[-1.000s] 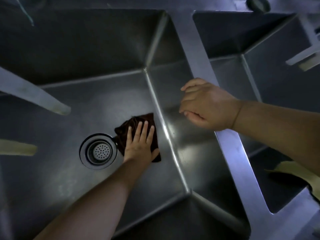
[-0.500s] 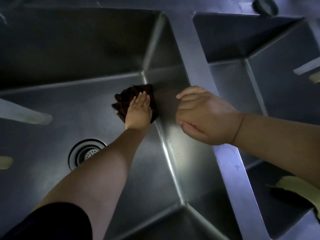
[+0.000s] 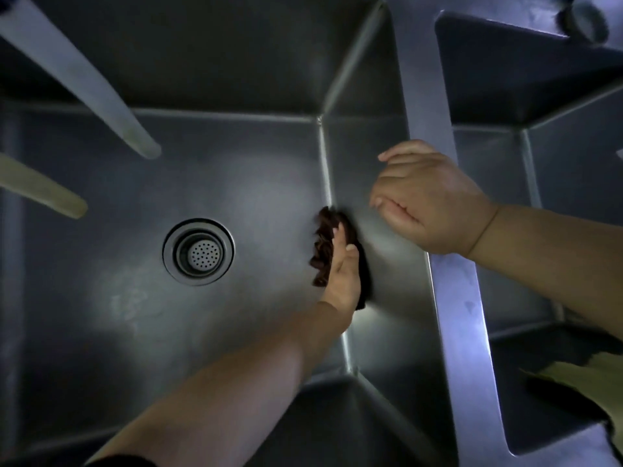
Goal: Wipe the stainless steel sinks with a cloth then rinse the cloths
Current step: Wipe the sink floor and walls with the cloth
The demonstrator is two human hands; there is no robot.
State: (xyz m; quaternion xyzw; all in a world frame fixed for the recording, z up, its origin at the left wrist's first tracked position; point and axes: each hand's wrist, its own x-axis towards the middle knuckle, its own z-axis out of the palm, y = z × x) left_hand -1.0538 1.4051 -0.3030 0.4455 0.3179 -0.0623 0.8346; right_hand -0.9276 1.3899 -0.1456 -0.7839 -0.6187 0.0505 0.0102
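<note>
I look down into a deep stainless steel sink (image 3: 236,183) with a round drain strainer (image 3: 198,251) in its floor. My left hand (image 3: 344,274) presses a dark brown cloth (image 3: 323,244) flat against the lower part of the sink's right wall, at the seam with the floor. My right hand (image 3: 424,200) rests with curled fingers on the steel divider (image 3: 455,298) between this sink and a second sink (image 3: 539,163) to the right. It holds nothing.
A faucet spout (image 3: 77,79) reaches over the left sink from the upper left, with a pale bar (image 3: 40,190) below it. A yellowish cloth or glove (image 3: 586,379) lies in the right sink near its front. A round fitting (image 3: 588,18) sits at the top right.
My left hand has slid the cloth from the sink's far right corner back along the right wall toward me. The right hand stays on the divider.
</note>
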